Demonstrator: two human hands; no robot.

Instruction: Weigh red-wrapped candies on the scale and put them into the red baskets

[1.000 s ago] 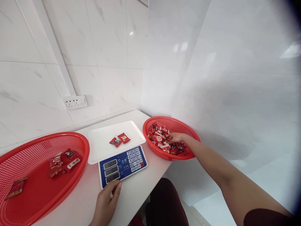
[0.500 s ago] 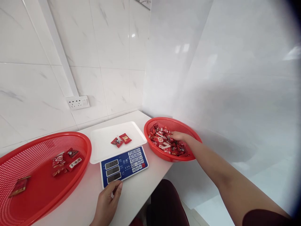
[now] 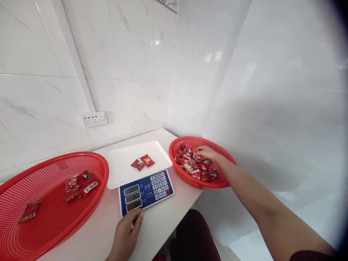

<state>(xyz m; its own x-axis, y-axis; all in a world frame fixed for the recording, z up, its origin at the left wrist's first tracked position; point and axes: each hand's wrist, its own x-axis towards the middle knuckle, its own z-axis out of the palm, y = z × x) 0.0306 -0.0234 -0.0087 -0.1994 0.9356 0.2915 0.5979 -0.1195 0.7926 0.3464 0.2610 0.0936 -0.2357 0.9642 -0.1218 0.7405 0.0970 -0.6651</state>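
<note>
My right hand (image 3: 208, 153) reaches into the small red basket (image 3: 201, 185), which holds a heap of red wrapped sweets (image 3: 196, 169). Its fingers are bent together with the tips down among the sweets; what they hold is hidden. My left hand (image 3: 127, 232) rests on the white counter, fingers loosely laid out, its fingertips touching the front edge of the blue electronic scale (image 3: 146, 190). It holds nothing. Two red sweets (image 3: 143, 162) lie on the scale's white tray (image 3: 122, 170).
A large red basket (image 3: 84, 221) stands at the left with several sweets (image 3: 78, 185) and one packet (image 3: 29, 212) apart from them. A wall socket (image 3: 94, 118) sits on the tiled wall behind. The counter's edge runs just right of the small basket; my dark-clothed knee (image 3: 193, 235) is below.
My right hand has shifted a little towards the back of the small basket over the sweets. The left hand stays at the scale's front edge. The view has drifted slightly.
</note>
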